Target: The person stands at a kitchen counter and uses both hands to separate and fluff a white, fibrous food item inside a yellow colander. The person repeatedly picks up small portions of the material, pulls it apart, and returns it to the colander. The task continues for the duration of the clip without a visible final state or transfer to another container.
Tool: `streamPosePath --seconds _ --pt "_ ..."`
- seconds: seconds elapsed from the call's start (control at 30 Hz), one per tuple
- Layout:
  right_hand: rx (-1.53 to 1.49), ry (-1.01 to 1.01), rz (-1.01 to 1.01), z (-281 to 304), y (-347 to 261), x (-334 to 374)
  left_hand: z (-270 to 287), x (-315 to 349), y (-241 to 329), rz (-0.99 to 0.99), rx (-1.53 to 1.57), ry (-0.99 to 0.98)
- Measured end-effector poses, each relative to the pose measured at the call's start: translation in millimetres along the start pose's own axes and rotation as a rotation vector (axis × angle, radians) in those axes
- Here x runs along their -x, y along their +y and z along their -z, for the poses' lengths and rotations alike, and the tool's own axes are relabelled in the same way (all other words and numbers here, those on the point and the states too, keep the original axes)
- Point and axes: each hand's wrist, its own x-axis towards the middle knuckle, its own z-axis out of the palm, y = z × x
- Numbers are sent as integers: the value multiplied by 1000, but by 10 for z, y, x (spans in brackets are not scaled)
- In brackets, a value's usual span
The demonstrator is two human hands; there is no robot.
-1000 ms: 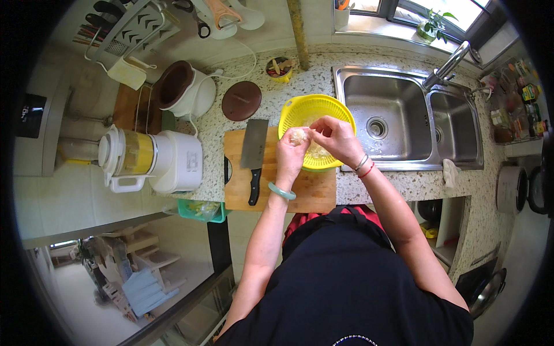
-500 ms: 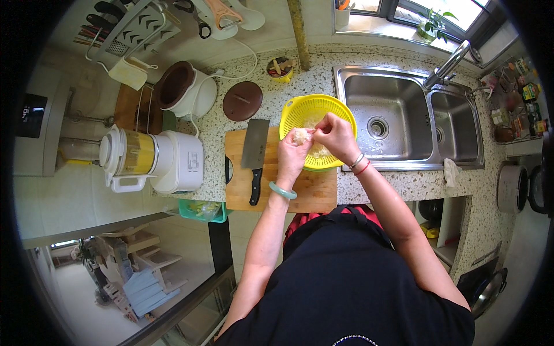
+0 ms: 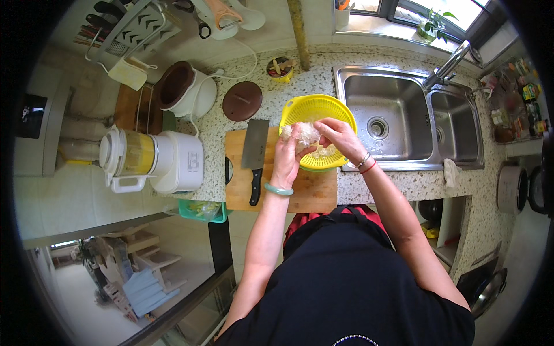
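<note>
Over the yellow colander (image 3: 346, 113), my left hand (image 3: 285, 157) cradles a frilly, whitish clump that looks like white fungus (image 3: 303, 134), its fingers curled round it. My right hand (image 3: 340, 140) comes from the right, fingers closed at the clump's right edge; the tips are partly hidden, and they seem to pinch a bit of it. More pale, translucent pieces (image 3: 325, 151) lie inside the colander beneath my hands. The colander overlaps the right part of a wooden cutting board (image 3: 294, 199). Left of my left hand, a cleaver (image 3: 254, 151) with a black handle rests on the board.
A double steel sink (image 3: 386, 104) with a faucet (image 3: 447, 66) is at the right. Leftward stand a white blender-like machine (image 3: 179, 161) and a white pot with a brown inside (image 3: 199, 95). A brown lid (image 3: 242, 101) and a small yellow container (image 3: 280, 69) sit behind the board.
The white clump in my left hand now shows looser and more spread out. My right hand has moved slightly right, away from my left, and my left hand has turned and shifted slightly left.
</note>
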Motion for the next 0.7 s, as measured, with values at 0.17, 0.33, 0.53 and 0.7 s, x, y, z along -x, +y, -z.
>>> streamPosePath --seconds 0.17,0.33,0.53,0.7 --pt "171 86 240 -18 49 -19 -102 30 37 4 21 -32" --pt "417 205 397 -42 -40 5 -72 18 8 20 36 -64" --pt "557 270 448 -66 -58 -7 -46 -26 -57 14 15 -77" --pt "478 261 402 -54 -5 -31 8 -56 -91 -5 -4 -95"
